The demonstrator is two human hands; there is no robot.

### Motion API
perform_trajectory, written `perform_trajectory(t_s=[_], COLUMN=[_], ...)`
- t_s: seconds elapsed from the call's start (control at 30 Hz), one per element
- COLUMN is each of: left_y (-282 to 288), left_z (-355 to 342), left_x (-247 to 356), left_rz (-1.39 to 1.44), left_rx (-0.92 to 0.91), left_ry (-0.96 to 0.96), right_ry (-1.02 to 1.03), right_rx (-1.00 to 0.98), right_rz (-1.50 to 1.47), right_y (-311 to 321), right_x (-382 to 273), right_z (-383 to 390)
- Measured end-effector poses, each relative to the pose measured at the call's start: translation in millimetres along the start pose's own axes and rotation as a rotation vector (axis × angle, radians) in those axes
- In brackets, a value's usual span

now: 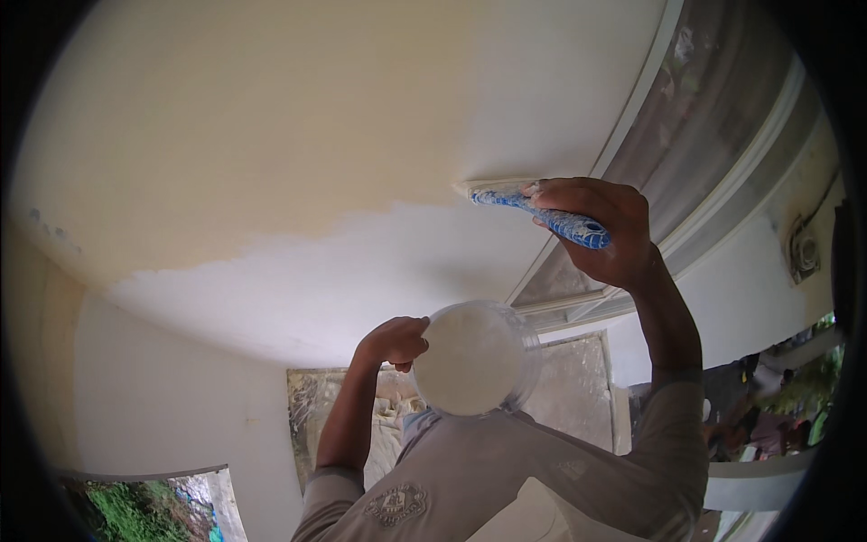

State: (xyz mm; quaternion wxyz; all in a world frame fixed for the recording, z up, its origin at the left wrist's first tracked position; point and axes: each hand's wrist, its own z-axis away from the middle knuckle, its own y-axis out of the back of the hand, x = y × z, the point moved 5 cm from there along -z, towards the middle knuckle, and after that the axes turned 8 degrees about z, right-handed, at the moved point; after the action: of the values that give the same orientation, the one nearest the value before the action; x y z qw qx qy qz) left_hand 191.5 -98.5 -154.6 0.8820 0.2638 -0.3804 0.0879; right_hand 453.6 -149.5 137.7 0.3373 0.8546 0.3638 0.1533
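Note:
My right hand (601, 221) is closed round a paintbrush (515, 200) with a blue, paint-smeared handle. The brush's bristles point left and seem to meet the wall (307, 135), at the border between cream paint and white surface. Lower down, my left hand (396, 343) grips the rim of a see-through plastic bucket (528, 361). Pale cream paint (471, 359) shows inside its round mouth. The bucket is in front of my chest. My left fingers are partly hidden behind the rim.
A framed window (695, 117) curves along the right, its frame close to my right hand. A paint-spattered sheet (343, 406) lies below, behind my left arm. At the lower left, an opening (144, 510) shows greenery. A round fitting with a cable (802, 248) is on the far right wall.

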Motion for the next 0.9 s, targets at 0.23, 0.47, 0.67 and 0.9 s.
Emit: perform_trajectory(t_s=[0.23,0.47,0.67,0.9], left_y=[0.6,1.6,0.3,-0.3], left_z=[5.4,2.6,3.0,0.0], left_x=[3.0,1.7,0.4,-1.5], left_rz=[-0.005,-0.014,-0.006,0.003], left_rx=[0.028,0.002,0.018,0.016], left_ry=[0.003,0.006,-0.042,-0.044], right_ry=[0.357,0.668,0.557,0.581], right_rx=[0.272,0.513,0.467,0.299], right_rz=[0.204,0.399,0.607,0.636], right_y=[74.9,135.9,112.0,71.8], right_x=[8.2,-3.1,-23.7,-18.4], right_z=[-75.6,-140.7,-130.2,-90.4])
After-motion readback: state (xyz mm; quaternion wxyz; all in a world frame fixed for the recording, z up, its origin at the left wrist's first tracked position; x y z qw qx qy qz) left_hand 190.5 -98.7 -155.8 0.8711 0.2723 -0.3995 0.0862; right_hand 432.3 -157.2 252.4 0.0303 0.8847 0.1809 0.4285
